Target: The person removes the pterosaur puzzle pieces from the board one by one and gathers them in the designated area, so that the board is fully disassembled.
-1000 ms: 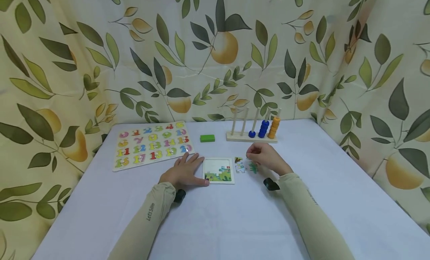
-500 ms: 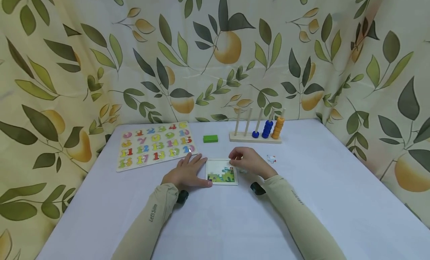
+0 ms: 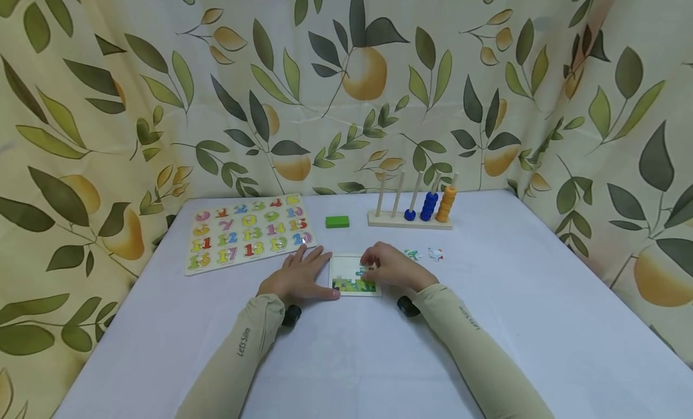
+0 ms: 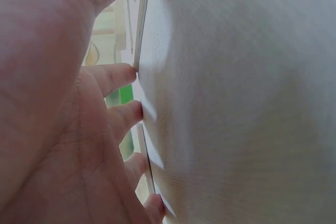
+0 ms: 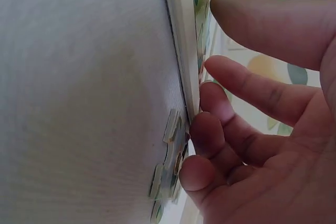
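In the head view, a small white-framed jigsaw tray (image 3: 344,261) lies on the table with green pieces fitted along its lower part. My left hand (image 3: 296,279) rests to its left with fingers spread, its thumb at the tray's lower left corner. In the left wrist view the fingertips (image 4: 126,113) touch the tablecloth. My right hand (image 3: 394,266) is over the tray's right side, thumb and index finger at either side of a puzzle piece (image 3: 371,267), which they partly hide. Loose pieces, a green one (image 3: 412,254) and a white one (image 3: 435,254), lie right of the tray.
A number puzzle board (image 3: 249,232) stands at the back left, close to my left fingertips. Behind the tray lies a green block (image 3: 337,222). A wooden peg stand (image 3: 408,219) carrying blue and orange beads is at the back right, before a leaf-patterned curtain (image 3: 335,106).
My right hand has moved left from the loose pieces to above the tray, then slightly lower over it. The loose pieces there have come into sight. My left hand stays put.
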